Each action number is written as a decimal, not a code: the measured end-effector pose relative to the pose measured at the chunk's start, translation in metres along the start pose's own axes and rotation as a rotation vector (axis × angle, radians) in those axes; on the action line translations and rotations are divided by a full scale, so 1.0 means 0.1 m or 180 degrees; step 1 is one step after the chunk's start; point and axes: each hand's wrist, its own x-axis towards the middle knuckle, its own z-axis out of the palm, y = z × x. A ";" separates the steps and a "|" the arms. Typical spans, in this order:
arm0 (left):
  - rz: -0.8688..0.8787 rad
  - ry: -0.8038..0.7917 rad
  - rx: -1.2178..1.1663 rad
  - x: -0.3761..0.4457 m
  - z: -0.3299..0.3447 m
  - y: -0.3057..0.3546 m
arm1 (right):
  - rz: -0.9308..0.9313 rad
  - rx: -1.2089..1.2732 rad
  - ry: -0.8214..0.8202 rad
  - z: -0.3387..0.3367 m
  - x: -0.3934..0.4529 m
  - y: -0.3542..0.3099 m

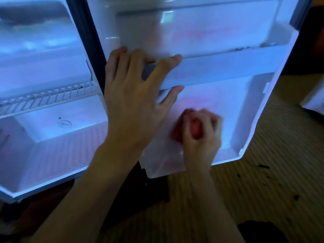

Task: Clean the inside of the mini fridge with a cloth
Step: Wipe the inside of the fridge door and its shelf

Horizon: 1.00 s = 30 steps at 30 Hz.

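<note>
The white mini fridge stands open, its cavity (52, 146) at the left and its door (263, 106) swung out to the right. My left hand (135, 95) grips the door's middle shelf rail (219, 71), fingers over the top edge and thumb under it. My right hand (201, 137) is curled round a bunched red cloth (184, 127) and presses it against the lower inner door panel. That hand is blurred.
A wire rack (43, 99) crosses the fridge cavity above the white floor step. Small dark crumbs lie in the upper door shelf (249, 47) and on the striped mat floor (263, 172) at the right. A dark patch sits at the bottom right.
</note>
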 end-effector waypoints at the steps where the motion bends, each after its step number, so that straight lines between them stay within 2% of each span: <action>1: 0.0003 -0.0011 0.0008 0.01 0.01 0.00 | -0.0021 0.0071 -0.0251 0.08 -0.16 0.00; 3: 0.0006 -0.0016 0.0026 0.02 0.02 0.01 | -0.0007 0.0212 -0.0701 0.17 -0.39 -0.02; 5: -0.0014 -0.0010 0.0049 0.02 0.02 0.02 | -0.0016 0.0287 -0.0859 0.16 -0.44 -0.03; 7: -0.0038 -0.0013 0.0001 0.02 0.01 0.04 | 0.0080 0.0338 -0.0617 0.09 -0.30 -0.05; 10: -0.0061 -0.0021 -0.0060 0.01 -0.02 0.02 | 0.0216 0.0316 0.0051 -0.02 0.07 -0.12; 13: -0.0053 -0.0046 -0.0103 -0.01 -0.05 -0.01 | 0.0040 0.0233 0.0247 -0.09 0.20 -0.20; 16: -0.0062 -0.0055 -0.0159 -0.03 -0.07 -0.03 | -0.0218 0.0063 -0.0039 -0.02 0.04 -0.21; 20: -0.0066 -0.0072 -0.0218 -0.01 -0.08 -0.04 | -0.0441 -0.0046 -0.0940 0.08 -0.35 -0.13; 22: -0.0066 -0.0079 -0.0252 -0.02 -0.08 -0.05 | -0.0548 -0.0144 -0.1200 0.06 -0.43 -0.11; 24: -0.0047 -0.0082 -0.0327 -0.02 -0.09 -0.08 | -0.0572 -0.0260 -0.1080 -0.04 -0.37 -0.11; 28: -0.0014 -0.0102 -0.0543 -0.03 -0.12 -0.14 | -0.0191 -0.0353 -0.0195 -0.30 0.00 -0.16; 30: 0.0020 -0.0114 -0.0586 -0.05 -0.13 -0.16 | -0.0318 -0.0405 -0.0018 -0.42 0.17 -0.20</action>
